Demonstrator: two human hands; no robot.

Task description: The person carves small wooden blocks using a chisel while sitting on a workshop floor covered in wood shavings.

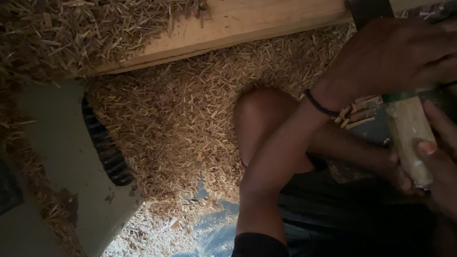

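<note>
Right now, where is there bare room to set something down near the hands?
The pale wooden plank is bare along its right stretch, and the grey-green slab left of the ribbed black strip is mostly bare. Wood chips carpet the ground between. It is crowded at right, where both hands grip the wooden handle.

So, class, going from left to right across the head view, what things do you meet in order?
Black ribbed rubber strip → bare bent knee → thin dark wrist bracelet → pale round wooden handle, gripped by the right hand.
</note>
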